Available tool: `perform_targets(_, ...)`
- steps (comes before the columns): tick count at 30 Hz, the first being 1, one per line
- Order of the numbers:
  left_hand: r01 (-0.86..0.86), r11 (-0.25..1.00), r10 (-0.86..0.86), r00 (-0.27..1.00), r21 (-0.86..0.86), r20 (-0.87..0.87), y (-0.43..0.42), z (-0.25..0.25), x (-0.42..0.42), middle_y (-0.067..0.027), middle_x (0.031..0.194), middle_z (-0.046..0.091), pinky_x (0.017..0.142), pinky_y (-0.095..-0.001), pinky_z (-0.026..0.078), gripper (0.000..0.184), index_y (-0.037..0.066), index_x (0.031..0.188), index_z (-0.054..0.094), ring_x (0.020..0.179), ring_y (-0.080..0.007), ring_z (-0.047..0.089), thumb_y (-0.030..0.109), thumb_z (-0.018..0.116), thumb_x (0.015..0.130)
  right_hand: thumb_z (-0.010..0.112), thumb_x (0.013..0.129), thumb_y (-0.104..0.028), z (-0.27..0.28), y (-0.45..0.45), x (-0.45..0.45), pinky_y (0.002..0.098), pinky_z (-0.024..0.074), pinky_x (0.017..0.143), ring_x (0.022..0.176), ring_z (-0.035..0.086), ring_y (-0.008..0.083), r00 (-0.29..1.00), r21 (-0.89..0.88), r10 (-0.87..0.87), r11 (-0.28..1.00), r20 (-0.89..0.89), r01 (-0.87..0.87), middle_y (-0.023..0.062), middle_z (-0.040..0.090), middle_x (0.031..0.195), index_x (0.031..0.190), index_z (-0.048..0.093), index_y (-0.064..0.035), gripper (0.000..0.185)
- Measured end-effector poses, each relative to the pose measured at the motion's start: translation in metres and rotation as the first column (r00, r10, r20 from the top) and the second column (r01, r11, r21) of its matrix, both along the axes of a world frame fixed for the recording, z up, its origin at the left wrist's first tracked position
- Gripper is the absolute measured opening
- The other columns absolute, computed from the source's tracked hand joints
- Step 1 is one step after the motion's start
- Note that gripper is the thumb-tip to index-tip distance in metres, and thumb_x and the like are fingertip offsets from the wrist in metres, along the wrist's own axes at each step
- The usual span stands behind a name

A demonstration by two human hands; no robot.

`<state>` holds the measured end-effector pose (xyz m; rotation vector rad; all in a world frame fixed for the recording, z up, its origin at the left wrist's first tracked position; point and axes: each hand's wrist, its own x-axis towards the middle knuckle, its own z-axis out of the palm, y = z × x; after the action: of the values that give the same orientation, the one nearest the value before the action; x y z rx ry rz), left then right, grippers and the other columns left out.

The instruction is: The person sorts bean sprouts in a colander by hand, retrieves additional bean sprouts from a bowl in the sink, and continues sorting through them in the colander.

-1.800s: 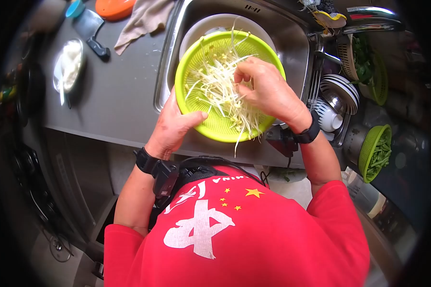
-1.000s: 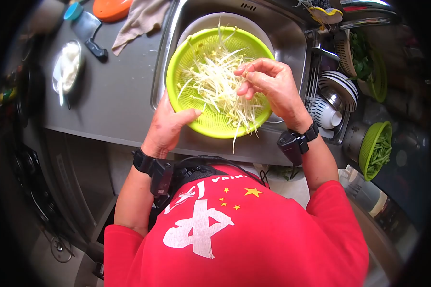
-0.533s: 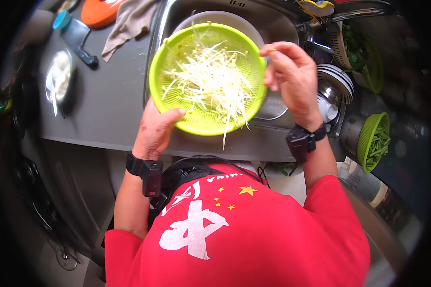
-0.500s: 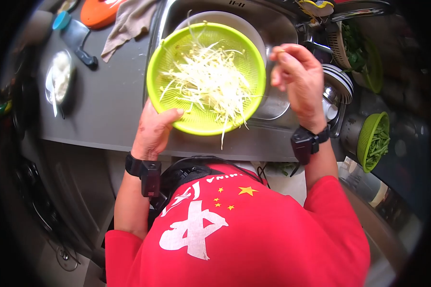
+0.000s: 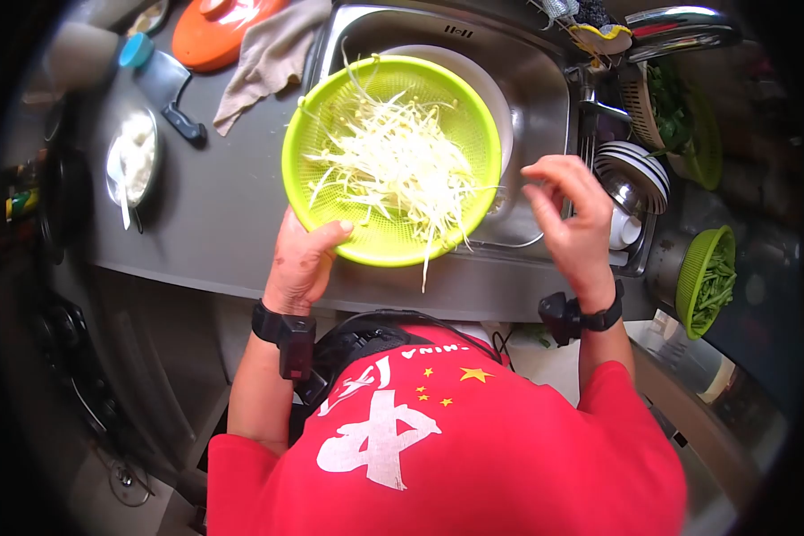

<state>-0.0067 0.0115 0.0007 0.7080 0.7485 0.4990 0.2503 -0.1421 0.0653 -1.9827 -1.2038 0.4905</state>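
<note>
My left hand [image 5: 302,259] grips the near-left rim of a bright green colander [image 5: 375,257], thumb over the edge and the other fingers hidden beneath. A loose heap of bean sprouts [image 5: 406,161] lies inside, and a few strands hang over the near rim. To the right of the colander, apart from it, my right hand [image 5: 573,223] hovers over the sink edge with thumb and bent fingers apart. Nothing shows between them. Behind the colander, a pale round basin [image 5: 489,85] stands in the steel sink [image 5: 545,107].
On the left counter lie a cleaver [image 5: 163,82], a beige cloth [image 5: 263,64], an orange lid [image 5: 207,40] and a bowl of white food [image 5: 138,147]. Right of the sink are stacked bowls [image 5: 639,174], a basket of leafy greens [image 5: 672,107] and a green basket of beans [image 5: 713,290].
My right hand has moved lower and its pinched fingers have parted. The colander stays in my left hand; the whole view has shifted slightly.
</note>
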Motion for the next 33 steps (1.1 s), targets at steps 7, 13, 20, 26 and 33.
perform_targets(7,0.012,1.000,-0.012,1.000,-0.015,-0.008,-0.009,0.000,0.007,-0.0137,0.128,0.060,0.102,-0.0365,0.048,0.064,-0.001,0.139,0.043,0.115,-0.0243,0.062,-0.005,0.065,0.079,0.068,0.077,-0.005,-0.012,0.032,-0.049,0.0416,0.0493,0.067,0.077,0.061,0.0301,0.757,-0.284,0.567,0.822,0.324,-0.494,0.0129,0.063,0.076,0.097,0.064,-0.0020,0.020)
perform_targets(13,0.001,1.000,-0.002,1.000,-0.028,-0.026,-0.009,0.005,0.005,-0.0136,0.129,0.060,0.102,-0.0363,0.048,0.064,-0.001,0.139,0.042,0.116,-0.0235,0.061,-0.005,0.066,0.080,0.066,0.080,-0.001,-0.030,0.045,-0.068,0.0403,0.0524,0.070,0.079,0.066,0.0313,0.826,0.025,0.558,0.827,0.081,-0.561,0.0159,0.067,0.077,0.101,0.068,0.0008,0.021)
perform_targets(20,0.020,0.999,-0.018,0.999,0.047,-0.037,-0.016,0.001,0.002,-0.0137,0.130,0.058,0.103,-0.0371,0.047,0.067,0.000,0.141,0.040,0.117,-0.0232,0.060,-0.006,0.065,0.080,0.066,0.082,0.001,-0.006,0.067,-0.031,0.0427,0.0533,0.069,0.077,0.066,0.0369,0.987,0.220,0.082,0.969,0.142,-0.112,0.0194,0.068,0.083,0.090,0.068,0.0020,0.009)
perform_targets(26,0.057,0.996,-0.052,0.996,0.076,-0.066,-0.024,0.007,0.006,-0.0133,0.132,0.056,0.102,-0.0368,0.048,0.071,0.001,0.143,0.036,0.118,-0.0223,0.058,-0.006,0.066,0.080,0.064,0.082,-0.006,-0.025,0.082,-0.020,0.0487,0.0526,0.071,0.075,0.065,0.0430,0.939,-0.031,0.064,0.998,0.339,-0.057,0.0256,0.064,0.077,0.082,0.067,0.0041,0.011)
perform_targets(33,0.051,0.995,-0.044,0.996,0.084,-0.080,-0.029,0.013,0.007,-0.0127,0.133,0.055,0.103,-0.0363,0.047,0.074,0.001,0.145,0.033,0.119,-0.0218,0.057,-0.006,0.066,0.080,0.064,0.083,-0.006,-0.032,0.080,-0.016,0.0457,0.0539,0.073,0.078,0.066,0.0419,0.983,-0.093,0.034,0.996,0.182,-0.017,0.0245,0.067,0.079,0.080,0.069,0.0037,0.011)
